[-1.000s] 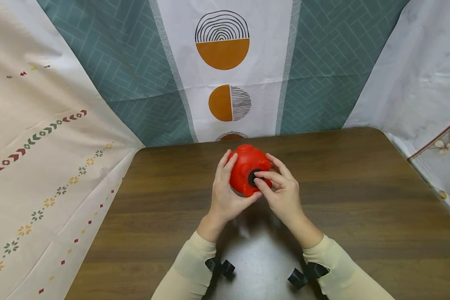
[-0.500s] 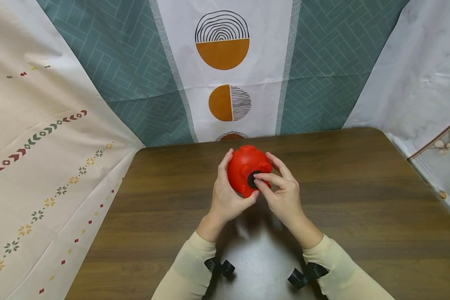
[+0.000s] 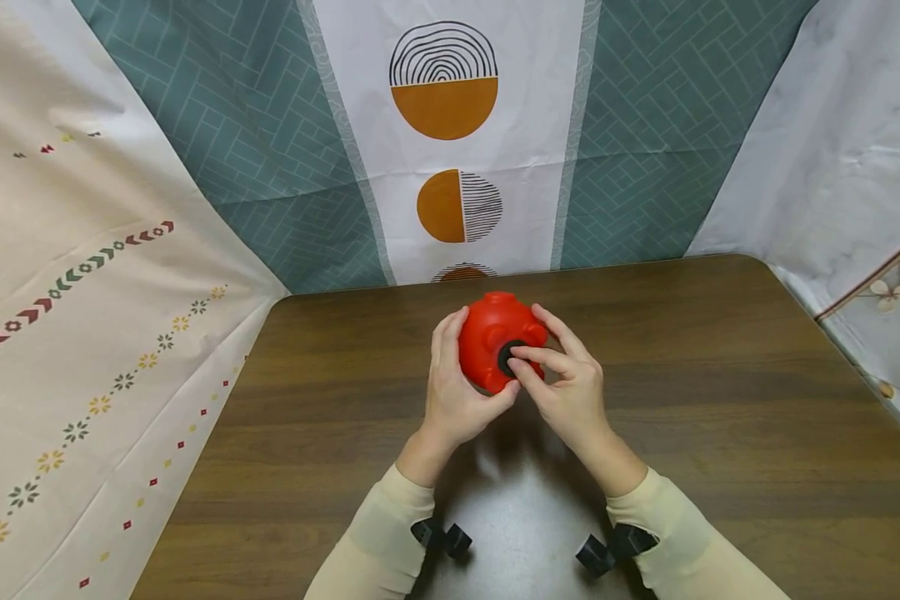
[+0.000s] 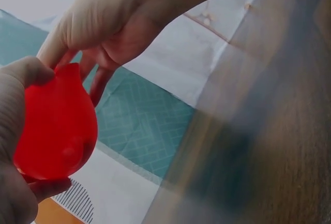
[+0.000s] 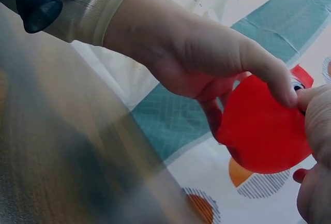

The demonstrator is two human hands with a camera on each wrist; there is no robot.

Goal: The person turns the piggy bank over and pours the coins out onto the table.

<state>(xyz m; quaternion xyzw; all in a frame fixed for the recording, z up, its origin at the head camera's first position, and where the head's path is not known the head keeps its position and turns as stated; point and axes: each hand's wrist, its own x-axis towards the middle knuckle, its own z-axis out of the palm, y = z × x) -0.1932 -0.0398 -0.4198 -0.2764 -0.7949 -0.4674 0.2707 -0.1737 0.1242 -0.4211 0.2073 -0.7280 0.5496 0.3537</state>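
A red, rounded object (image 3: 492, 325) with several stubby knobs is held just above the table; it looks like a piggy bank seen from beneath. A round black plug (image 3: 504, 357) sits in the side facing me. My left hand (image 3: 456, 396) grips the red body from the left, thumb below and fingers along its far side. With thumb and index finger, my right hand (image 3: 572, 385) pinches at the plug, while other fingers touch the body's right side. In the left wrist view the red body (image 4: 58, 125) looks smooth; the right wrist view shows its other side (image 5: 261, 128).
The brown wooden table (image 3: 330, 400) lies beneath both hands. Teal and white patterned cloth (image 3: 645, 150) hangs behind it, with cream cloth (image 3: 105, 350) on the left and white cloth on the right. Each sleeve carries a small black wrist camera (image 3: 595, 556).
My left fingers have shifted from the front of the red body towards its side, and the body has turned slightly. The right thumb and index finger have stayed at the black plug.
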